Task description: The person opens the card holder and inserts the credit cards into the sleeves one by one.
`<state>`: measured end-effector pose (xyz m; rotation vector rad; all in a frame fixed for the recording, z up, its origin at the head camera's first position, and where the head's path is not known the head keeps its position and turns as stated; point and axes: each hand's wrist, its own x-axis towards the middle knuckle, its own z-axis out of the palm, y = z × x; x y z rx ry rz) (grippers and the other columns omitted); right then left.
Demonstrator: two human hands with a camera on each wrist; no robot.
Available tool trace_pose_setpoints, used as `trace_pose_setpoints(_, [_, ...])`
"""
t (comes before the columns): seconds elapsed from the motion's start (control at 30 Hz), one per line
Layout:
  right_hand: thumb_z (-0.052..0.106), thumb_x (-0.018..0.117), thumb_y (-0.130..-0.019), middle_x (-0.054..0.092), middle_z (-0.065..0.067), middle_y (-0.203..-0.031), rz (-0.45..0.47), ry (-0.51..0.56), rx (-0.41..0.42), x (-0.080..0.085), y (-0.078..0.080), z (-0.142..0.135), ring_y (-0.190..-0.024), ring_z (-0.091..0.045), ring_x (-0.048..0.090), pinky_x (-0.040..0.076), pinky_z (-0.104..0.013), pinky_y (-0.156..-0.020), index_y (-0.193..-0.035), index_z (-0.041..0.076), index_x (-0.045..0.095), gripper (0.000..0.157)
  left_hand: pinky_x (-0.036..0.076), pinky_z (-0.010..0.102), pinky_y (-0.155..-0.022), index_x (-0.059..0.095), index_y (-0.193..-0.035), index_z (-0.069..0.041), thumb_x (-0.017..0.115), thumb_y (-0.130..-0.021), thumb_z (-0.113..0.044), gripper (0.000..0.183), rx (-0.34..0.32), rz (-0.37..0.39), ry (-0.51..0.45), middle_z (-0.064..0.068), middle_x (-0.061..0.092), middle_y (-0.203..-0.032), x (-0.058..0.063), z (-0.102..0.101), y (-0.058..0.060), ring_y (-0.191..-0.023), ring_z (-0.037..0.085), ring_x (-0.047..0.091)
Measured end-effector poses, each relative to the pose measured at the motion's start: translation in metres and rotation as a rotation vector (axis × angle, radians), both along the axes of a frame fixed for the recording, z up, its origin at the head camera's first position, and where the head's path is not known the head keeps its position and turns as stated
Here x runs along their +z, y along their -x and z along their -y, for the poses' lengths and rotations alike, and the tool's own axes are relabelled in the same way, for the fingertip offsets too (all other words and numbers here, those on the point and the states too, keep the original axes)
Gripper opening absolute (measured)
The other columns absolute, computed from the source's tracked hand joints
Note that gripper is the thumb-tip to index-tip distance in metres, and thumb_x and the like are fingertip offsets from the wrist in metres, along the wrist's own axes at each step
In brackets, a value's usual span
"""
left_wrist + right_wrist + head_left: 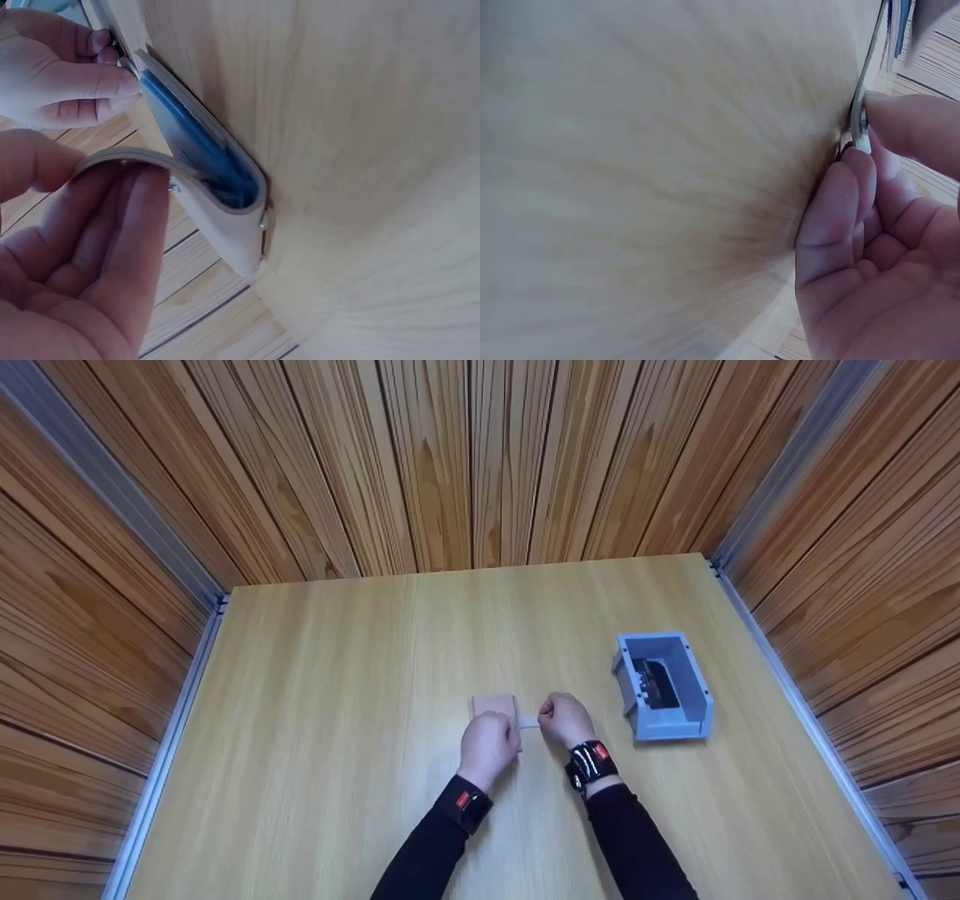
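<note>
A pale pink leather wallet (493,704) lies on the table in front of the person. The left hand (489,744) pinches its raised cover flap (139,155) between thumb and fingers, holding the wallet partly spread. Blue material (187,120) shows inside the fold. From the wallet's right side a narrow strap (529,721) reaches to the right hand (567,720). In the right wrist view, that hand's thumb and fingers pinch the strap's end at a small metal snap (864,118), close over the tabletop. The left hand covers the wallet's near part in the head view.
A blue-grey plastic bin (673,731) stands right of the hands with a black item (660,684) in it. Wood-plank walls (442,465) and metal rails (810,705) border the wooden table (322,697).
</note>
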<state>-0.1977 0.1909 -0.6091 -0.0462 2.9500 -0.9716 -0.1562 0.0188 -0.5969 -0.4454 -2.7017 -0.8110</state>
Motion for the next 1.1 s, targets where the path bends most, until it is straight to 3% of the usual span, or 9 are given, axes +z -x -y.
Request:
trace_pose_setpoints(0.17, [0.001,0.068,-0.078,0.056,-0.007,-0.080,0.015,0.016,-0.013,0.001,0.000,0.001,-0.076,-0.027,0.055,0.047,-0.042,-0.074,-0.077,0.004,0.060,0.008,0.044,0.033,-0.054,0.054,-0.062,-0.012,0.071,-0.079,-0.006,0.025,0.040,0.005,-0.087,-0.003,0.050,-0.061,0.005,0.007,-0.003,-0.055,0.015,0.050])
trace_pose_setpoints(0.4, [0.002,0.068,-0.080,0.056,-0.007,-0.081,0.041,0.014,-0.016,0.004,-0.001,0.002,-0.078,-0.026,0.056,0.047,-0.043,-0.075,-0.079,0.004,0.061,0.008,0.046,0.030,-0.057,0.060,-0.068,-0.009,0.072,-0.080,-0.002,0.019,0.066,0.068,-0.173,-0.004,0.053,-0.066,0.013,0.020,-0.008,-0.060,0.013,0.051])
trace_pose_setpoints(0.6, [0.003,0.068,-0.080,0.056,-0.006,-0.080,0.049,0.009,-0.022,0.003,-0.001,0.002,-0.077,-0.026,0.055,0.047,-0.042,-0.074,-0.078,0.005,0.060,0.009,0.044,0.031,-0.058,0.054,-0.070,-0.010,0.071,-0.078,0.001,0.022,0.093,0.110,-0.234,-0.003,0.050,-0.068,0.017,0.036,-0.013,-0.063,0.014,0.049])
trace_pose_setpoints(0.8, [0.003,0.068,-0.078,0.055,-0.006,-0.079,0.002,0.004,-0.005,-0.001,0.000,0.001,-0.076,-0.026,0.055,0.046,-0.041,-0.072,-0.077,0.005,0.060,0.009,0.043,0.031,-0.059,0.049,-0.075,-0.010,0.068,-0.073,0.006,0.025,0.133,0.158,-0.287,-0.002,0.049,-0.071,0.018,0.047,-0.015,-0.065,0.015,0.048])
trace_pose_setpoints(1.1, [0.003,0.068,-0.077,0.055,-0.006,-0.078,0.000,0.009,-0.005,0.000,-0.001,0.000,-0.075,-0.026,0.055,0.046,-0.042,-0.073,-0.076,0.005,0.060,0.009,0.046,0.032,-0.063,0.055,-0.081,-0.009,0.063,-0.071,0.009,0.022,0.188,0.245,-0.378,0.001,0.055,-0.077,0.016,0.064,-0.017,-0.071,0.016,0.053])
